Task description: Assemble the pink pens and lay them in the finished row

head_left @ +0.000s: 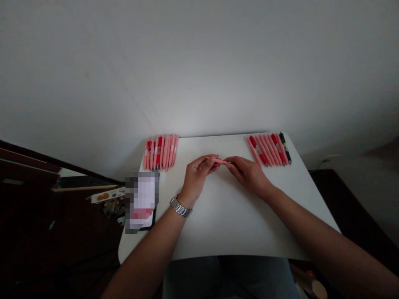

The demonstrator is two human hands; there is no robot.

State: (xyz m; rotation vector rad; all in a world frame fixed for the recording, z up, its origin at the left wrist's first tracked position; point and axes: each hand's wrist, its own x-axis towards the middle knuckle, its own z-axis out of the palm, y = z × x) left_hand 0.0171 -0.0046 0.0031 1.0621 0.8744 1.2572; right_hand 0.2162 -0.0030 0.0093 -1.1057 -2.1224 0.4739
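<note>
A pink pen (221,161) lies level between my two hands above the middle of the white table. My left hand (199,169), with a metal watch (181,207) on its wrist, is closed around the pen's left part. The fingers of my right hand (247,172) pinch at the pen's right end, where a small pale or shiny bit shows; its details are too small to make out. Several pink and red pens (161,153) lie side by side at the table's back left. Another row of pink, red and black pens (268,150) lies at the back right.
A phone (146,222), partly blurred out, lies at the table's left edge. The white table (237,228) stands against a pale wall (199,74). Clutter, including a printed strip (107,195), sits beyond the left edge. My legs (193,278) are under the front edge.
</note>
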